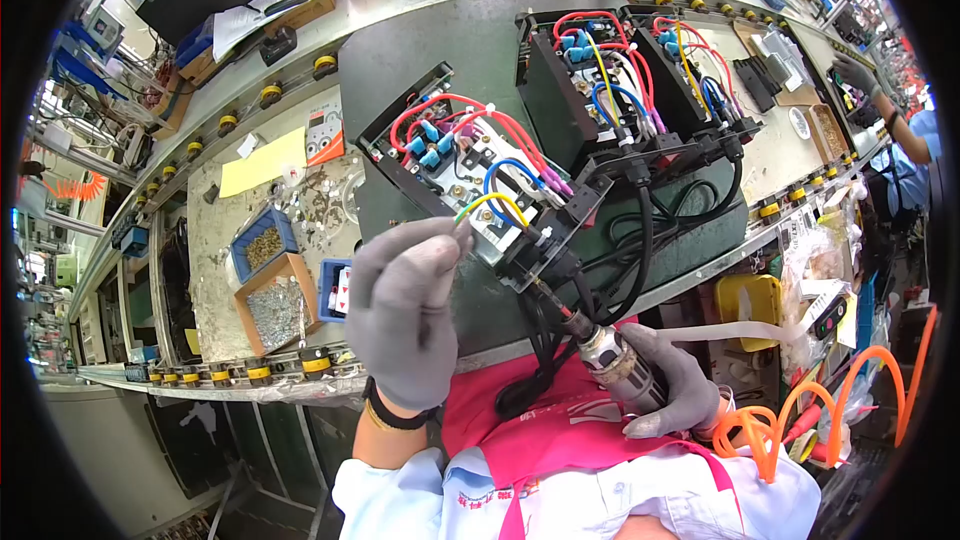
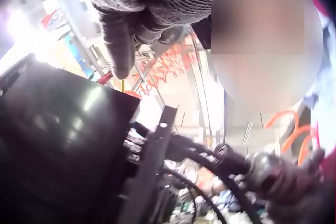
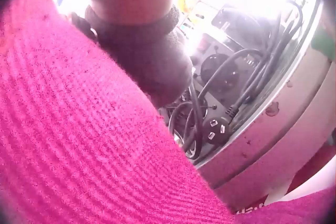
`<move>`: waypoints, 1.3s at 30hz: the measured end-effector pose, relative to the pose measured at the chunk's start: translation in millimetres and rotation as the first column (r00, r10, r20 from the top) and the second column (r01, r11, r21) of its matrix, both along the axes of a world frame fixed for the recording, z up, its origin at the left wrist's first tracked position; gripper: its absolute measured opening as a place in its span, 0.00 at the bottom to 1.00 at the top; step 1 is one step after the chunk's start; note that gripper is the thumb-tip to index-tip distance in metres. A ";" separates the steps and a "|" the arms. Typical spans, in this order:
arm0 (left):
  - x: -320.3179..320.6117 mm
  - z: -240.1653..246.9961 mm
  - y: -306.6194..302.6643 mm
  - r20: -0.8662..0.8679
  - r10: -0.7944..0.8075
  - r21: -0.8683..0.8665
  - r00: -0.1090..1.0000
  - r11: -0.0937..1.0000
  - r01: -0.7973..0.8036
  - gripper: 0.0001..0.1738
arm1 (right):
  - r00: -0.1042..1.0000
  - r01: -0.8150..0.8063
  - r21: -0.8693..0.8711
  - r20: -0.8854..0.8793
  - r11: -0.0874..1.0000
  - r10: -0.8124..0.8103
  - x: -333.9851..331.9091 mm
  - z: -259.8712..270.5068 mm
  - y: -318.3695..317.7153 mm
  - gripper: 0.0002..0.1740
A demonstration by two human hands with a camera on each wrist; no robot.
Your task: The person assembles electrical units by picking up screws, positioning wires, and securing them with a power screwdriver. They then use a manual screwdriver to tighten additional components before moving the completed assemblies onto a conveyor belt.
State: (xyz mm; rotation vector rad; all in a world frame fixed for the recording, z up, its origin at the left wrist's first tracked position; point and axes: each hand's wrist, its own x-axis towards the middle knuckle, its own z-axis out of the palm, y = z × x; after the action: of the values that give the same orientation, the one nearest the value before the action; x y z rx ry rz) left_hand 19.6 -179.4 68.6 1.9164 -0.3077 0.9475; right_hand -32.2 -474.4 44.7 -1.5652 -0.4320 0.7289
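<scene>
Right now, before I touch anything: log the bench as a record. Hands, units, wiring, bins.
left hand: pinches yellow-green wire
right hand: grips driver, bit toward the leftmost unit's cord end; contact unclear
leftmost unit: black housing, open, wiring exposed
other units: middle unit and right unit, also open
black cords: at the units' near ends
bins: blue bin, brass-coloured parts; cardboard tray, silvery parts
</scene>
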 end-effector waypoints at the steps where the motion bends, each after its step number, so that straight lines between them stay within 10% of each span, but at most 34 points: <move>1: -0.9 -1.7 -4.4 -0.008 -0.089 -0.200 0.996 0.976 0.086 0.10 | 1.000 -0.013 -0.014 0.017 1.000 0.014 2.0 1.6 0.6 0.61; 4: -3.5 -4.2 -6.3 0.017 -0.322 -0.539 0.946 0.794 0.280 0.10 | 0.997 -0.069 -0.025 -0.046 0.997 0.068 7.2 -2.4 -1.5 0.61; 7: 5.8 -9.3 9.7 -0.083 -0.272 0.108 0.959 0.954 0.280 0.11 | 0.997 -0.079 -0.066 0.014 0.995 0.080 8.3 -1.8 -1.7 0.62; 12: 29.0 -10.1 12.5 -0.074 -0.349 0.495 0.934 0.800 0.338 0.12 | 0.999 -0.023 -0.079 -0.034 0.997 0.020 4.1 1.7 -0.1 0.63; 31: 26.5 -21.9 5.5 -0.045 -0.269 0.348 0.962 0.899 0.267 0.10 | 0.992 0.123 -0.028 -0.022 0.992 -0.123 -12.0 -11.1 -1.1 0.61; 39: 27.1 -24.8 6.8 -0.089 -0.210 0.374 0.974 0.899 0.228 0.10 | 0.990 -0.081 -0.216 0.096 0.973 0.104 9.3 7.1 3.6 0.56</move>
State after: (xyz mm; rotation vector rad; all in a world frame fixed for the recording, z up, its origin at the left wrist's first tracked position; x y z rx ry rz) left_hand 46.7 -172.7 43.7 2.1953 -0.7101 0.7274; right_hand -22.8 -470.8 51.9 -1.7996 -0.5226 0.7858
